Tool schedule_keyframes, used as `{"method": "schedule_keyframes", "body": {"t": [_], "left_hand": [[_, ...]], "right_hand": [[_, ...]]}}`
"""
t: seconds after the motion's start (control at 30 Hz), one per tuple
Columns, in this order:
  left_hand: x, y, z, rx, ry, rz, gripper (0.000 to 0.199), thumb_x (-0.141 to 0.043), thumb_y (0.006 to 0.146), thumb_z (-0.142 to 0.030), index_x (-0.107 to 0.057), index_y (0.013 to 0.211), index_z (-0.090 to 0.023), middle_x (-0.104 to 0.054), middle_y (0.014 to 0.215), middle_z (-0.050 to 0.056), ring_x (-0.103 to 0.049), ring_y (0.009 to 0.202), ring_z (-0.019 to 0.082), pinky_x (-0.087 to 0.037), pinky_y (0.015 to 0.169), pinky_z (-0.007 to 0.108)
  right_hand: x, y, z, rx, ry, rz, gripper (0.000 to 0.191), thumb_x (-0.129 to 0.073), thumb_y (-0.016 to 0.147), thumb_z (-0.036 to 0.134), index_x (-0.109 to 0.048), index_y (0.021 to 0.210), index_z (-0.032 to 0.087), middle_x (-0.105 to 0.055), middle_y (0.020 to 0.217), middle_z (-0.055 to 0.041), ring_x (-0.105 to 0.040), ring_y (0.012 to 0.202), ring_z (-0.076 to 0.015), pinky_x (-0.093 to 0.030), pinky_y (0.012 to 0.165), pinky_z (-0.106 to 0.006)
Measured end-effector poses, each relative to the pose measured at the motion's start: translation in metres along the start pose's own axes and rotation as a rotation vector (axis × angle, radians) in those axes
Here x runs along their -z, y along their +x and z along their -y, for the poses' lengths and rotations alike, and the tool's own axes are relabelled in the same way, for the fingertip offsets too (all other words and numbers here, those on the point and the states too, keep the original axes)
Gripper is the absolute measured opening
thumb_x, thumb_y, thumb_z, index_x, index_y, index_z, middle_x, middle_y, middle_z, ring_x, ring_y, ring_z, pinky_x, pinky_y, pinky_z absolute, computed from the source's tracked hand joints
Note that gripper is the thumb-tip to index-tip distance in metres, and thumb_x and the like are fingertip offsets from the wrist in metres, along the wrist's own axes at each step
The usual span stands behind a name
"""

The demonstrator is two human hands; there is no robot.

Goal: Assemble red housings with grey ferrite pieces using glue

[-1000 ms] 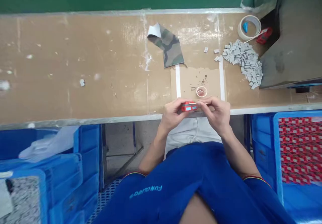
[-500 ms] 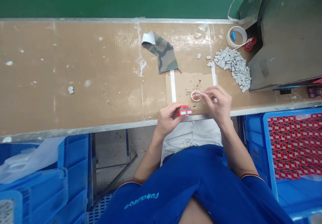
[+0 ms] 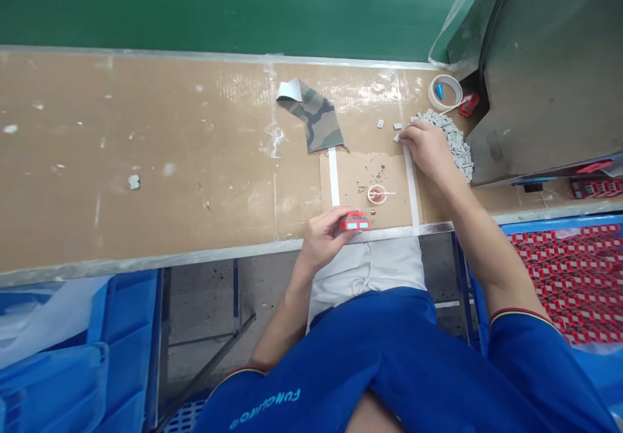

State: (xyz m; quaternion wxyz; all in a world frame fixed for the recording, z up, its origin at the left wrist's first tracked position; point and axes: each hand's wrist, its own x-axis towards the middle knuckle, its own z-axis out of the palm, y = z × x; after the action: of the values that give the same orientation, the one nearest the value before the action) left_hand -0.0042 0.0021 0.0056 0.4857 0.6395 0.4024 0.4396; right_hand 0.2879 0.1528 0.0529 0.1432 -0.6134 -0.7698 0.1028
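Note:
My left hand [image 3: 322, 235] grips a red toy car [image 3: 354, 221] with pale windows, held at the front edge of the bench. Out to the right, my right hand [image 3: 428, 147] reaches beside a pile of small grey plastic pieces [image 3: 460, 144]. Its thumb and forefinger close on one small grey piece [image 3: 396, 137] at the pile's left side. Two more loose grey pieces [image 3: 380, 123] lie just beyond. Between my hands stands a small round cup [image 3: 377, 194] with reddish contents, and a thin white stick [image 3: 388, 193] rests across it.
A camouflage cloth strip [image 3: 324, 121] lies further back. A masking tape roll [image 3: 445, 93] and another red toy car [image 3: 468, 104] sit behind the pile, near a metal box [image 3: 549, 82]. At lower right, a blue crate holds rows of red cars [image 3: 574, 284]; blue bins [image 3: 53, 381] stand lower left.
My right hand has let go of the white stick, leaving it in the cup, and moved up and right to the grey pieces. My left hand still holds the car. The view has shifted slightly.

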Motion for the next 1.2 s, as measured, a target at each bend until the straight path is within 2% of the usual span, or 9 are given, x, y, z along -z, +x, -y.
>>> {"method": "schedule_keyframes", "body": {"t": [0.17, 0.27, 0.33, 0.5, 0.63, 0.77, 0.87, 1.0, 1.2], "left_hand": [[0.001, 0.003, -0.001, -0.052, 0.01, -0.002, 0.03, -0.08, 0.093, -0.033, -0.079, 0.12, -0.019, -0.084, 0.106, 0.011, -0.079, 0.092, 0.02, -0.061, 0.082, 0.03], [0.002, 0.005, 0.001, -0.103, -0.017, 0.006, 0.033, -0.077, 0.095, -0.028, -0.078, 0.127, -0.021, -0.084, 0.109, 0.01, -0.079, 0.096, 0.019, -0.061, 0.086, 0.031], [0.002, 0.005, 0.003, -0.137, -0.055, 0.017, 0.037, -0.076, 0.096, -0.025, -0.076, 0.133, -0.023, -0.084, 0.112, 0.01, -0.08, 0.099, 0.019, -0.062, 0.09, 0.032], [0.0, 0.002, 0.005, -0.049, -0.236, 0.029, 0.046, -0.081, 0.093, -0.029, -0.072, 0.137, -0.022, -0.084, 0.119, 0.013, -0.082, 0.103, 0.021, -0.066, 0.088, 0.031], [-0.001, -0.001, 0.004, 0.099, -0.388, 0.032, 0.043, -0.086, 0.089, -0.032, -0.071, 0.125, -0.017, -0.084, 0.115, 0.015, -0.084, 0.097, 0.02, -0.066, 0.076, 0.024], [0.0, -0.001, 0.003, 0.083, -0.372, 0.04, 0.036, -0.085, 0.089, -0.034, -0.073, 0.118, -0.017, -0.084, 0.114, 0.014, -0.083, 0.1, 0.021, -0.066, 0.079, 0.025], [0.001, -0.001, 0.004, 0.059, -0.298, 0.026, 0.035, -0.086, 0.088, -0.038, -0.077, 0.115, -0.017, -0.084, 0.112, 0.012, -0.083, 0.099, 0.021, -0.066, 0.082, 0.026], [0.001, -0.001, 0.004, 0.047, -0.271, 0.036, 0.038, -0.089, 0.085, -0.039, -0.08, 0.115, -0.018, -0.084, 0.112, 0.011, -0.082, 0.1, 0.021, -0.066, 0.084, 0.027], [0.002, -0.001, 0.004, 0.027, -0.244, 0.052, 0.04, -0.091, 0.083, -0.037, -0.082, 0.118, -0.02, -0.085, 0.107, 0.01, -0.083, 0.095, 0.021, -0.067, 0.086, 0.029]], "right_hand": [[0.008, -0.003, 0.007, -0.01, -0.102, 0.123, 0.015, -0.062, 0.089, 0.014, -0.075, 0.095, 0.019, -0.076, 0.106, -0.0138, -0.069, 0.103, -0.0333, -0.053, 0.093, -0.044], [0.012, -0.014, 0.009, -0.12, 0.008, 0.126, 0.024, -0.07, 0.086, 0.016, -0.075, 0.109, 0.017, -0.077, 0.098, -0.0117, -0.071, 0.096, -0.0316, -0.053, 0.091, -0.044], [0.013, -0.021, 0.007, -0.176, 0.094, 0.129, 0.021, -0.074, 0.083, 0.017, -0.076, 0.104, 0.018, -0.078, 0.091, -0.0093, -0.071, 0.09, -0.0298, -0.054, 0.088, -0.042], [0.011, -0.042, 0.002, -0.174, 0.18, -0.062, 0.005, -0.074, 0.081, 0.016, -0.075, 0.081, 0.021, -0.075, 0.086, -0.007, -0.068, 0.082, -0.0263, -0.055, 0.086, -0.043], [0.023, -0.081, 0.037, -0.104, 0.38, -0.217, 0.006, -0.074, 0.086, 0.018, -0.077, 0.085, 0.022, -0.074, 0.083, -0.0041, -0.067, 0.073, -0.0216, -0.057, 0.075, -0.038], [0.025, -0.129, 0.101, 0.024, 0.635, -0.128, 0.01, -0.072, 0.095, 0.02, -0.081, 0.096, 0.025, -0.08, 0.092, -0.0036, -0.074, 0.081, -0.0202, -0.059, 0.071, -0.033], [0.009, -0.144, 0.13, 0.07, 0.728, -0.11, 0.012, -0.072, 0.096, 0.016, -0.079, 0.098, 0.025, -0.081, 0.093, -0.0023, -0.075, 0.082, -0.0182, -0.061, 0.072, -0.03], [-0.007, -0.141, 0.131, 0.059, 0.733, -0.115, 0.009, -0.076, 0.095, 0.015, -0.077, 0.093, 0.024, -0.08, 0.087, -0.0008, -0.074, 0.077, -0.0164, -0.059, 0.068, -0.027], [-0.006, -0.139, 0.124, 0.092, 0.681, -0.078, 0.009, -0.071, 0.098, 0.016, -0.076, 0.094, 0.023, -0.079, 0.09, -0.0016, -0.073, 0.079, -0.0171, -0.058, 0.07, -0.028]]}}
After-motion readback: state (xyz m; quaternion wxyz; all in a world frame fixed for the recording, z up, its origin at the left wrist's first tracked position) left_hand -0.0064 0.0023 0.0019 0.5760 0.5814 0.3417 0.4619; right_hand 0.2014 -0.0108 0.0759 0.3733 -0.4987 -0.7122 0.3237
